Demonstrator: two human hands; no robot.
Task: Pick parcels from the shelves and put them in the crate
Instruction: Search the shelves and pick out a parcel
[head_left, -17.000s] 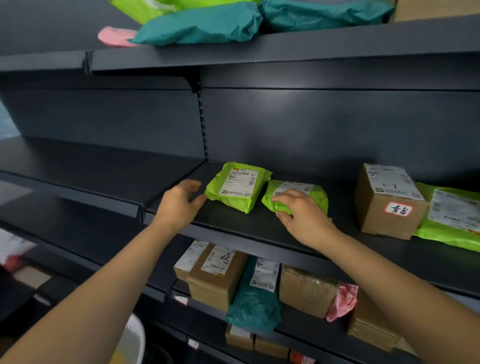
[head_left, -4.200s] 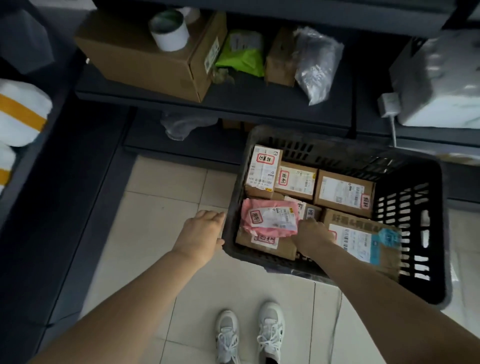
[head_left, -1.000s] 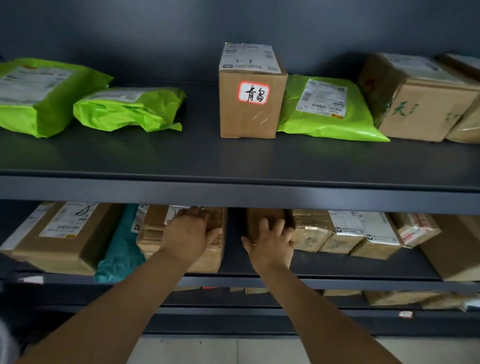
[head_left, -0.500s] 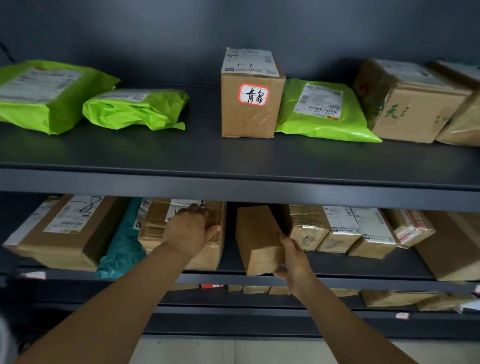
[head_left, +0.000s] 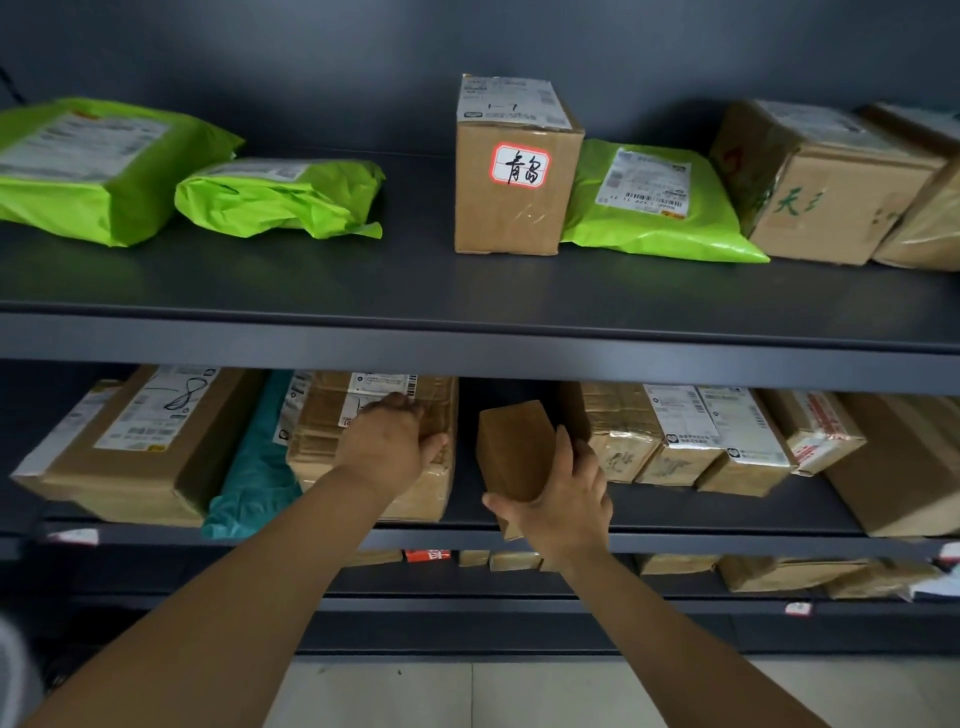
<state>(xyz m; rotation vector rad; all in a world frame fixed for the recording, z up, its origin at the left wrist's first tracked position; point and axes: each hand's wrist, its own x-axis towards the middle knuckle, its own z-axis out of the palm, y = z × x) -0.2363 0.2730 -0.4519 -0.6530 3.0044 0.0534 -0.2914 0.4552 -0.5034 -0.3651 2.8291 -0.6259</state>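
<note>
Parcel (head_left: 511, 447): small brown box, tilted, in right hand (head_left: 563, 506).

青岛 sticker (head_left: 520, 167) on upright box (head_left: 511, 218), green 天 on right box (head_left: 831, 218)

Small brown cardboard parcel (head_left: 511, 449): plain, taped, tilted on end, centre of frame, at the front of the lower shelf (head_left: 675, 512), gripped by the right hand (head_left: 563, 506).
Wide taped carton (head_left: 332, 441): white labels on top, lying flat, left of centre, left hand (head_left: 387, 447) resting on it.
</note>
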